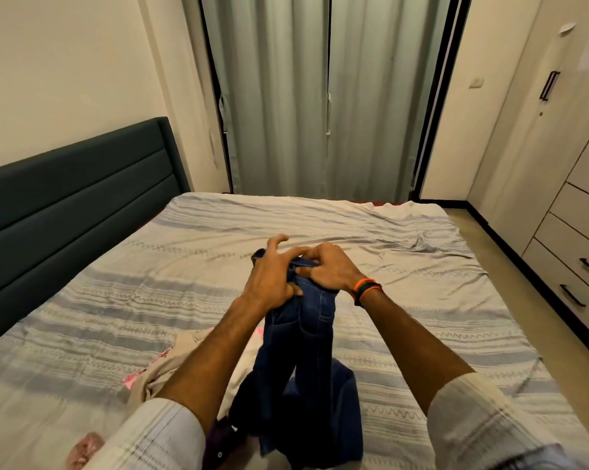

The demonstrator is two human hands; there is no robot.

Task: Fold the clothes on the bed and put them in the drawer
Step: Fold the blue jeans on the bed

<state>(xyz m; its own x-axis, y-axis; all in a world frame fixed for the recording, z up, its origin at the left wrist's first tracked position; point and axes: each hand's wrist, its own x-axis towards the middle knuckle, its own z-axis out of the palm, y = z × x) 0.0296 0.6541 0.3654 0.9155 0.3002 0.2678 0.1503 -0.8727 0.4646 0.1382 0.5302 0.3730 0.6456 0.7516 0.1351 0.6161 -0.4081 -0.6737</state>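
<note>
- A bed [371, 232] with a striped grey sheet fills the middle of the frame — its far half lies bare up to the closed curtains [327, 96] at top centre.
- A dark headboard [73, 198] runs along the left edge; a strip of floor [510, 266] separates the bed's right edge from the drawers [577, 252] at far right, all shut.
- The left hand [272, 279] and right hand [327, 266], close together, both grip the top of the dark blue jeans [313, 334], held up above the bed.
- The jeans hang down to the lower centre — beside them at lower left lies a pale, pink-marked garment [164, 364].
</note>
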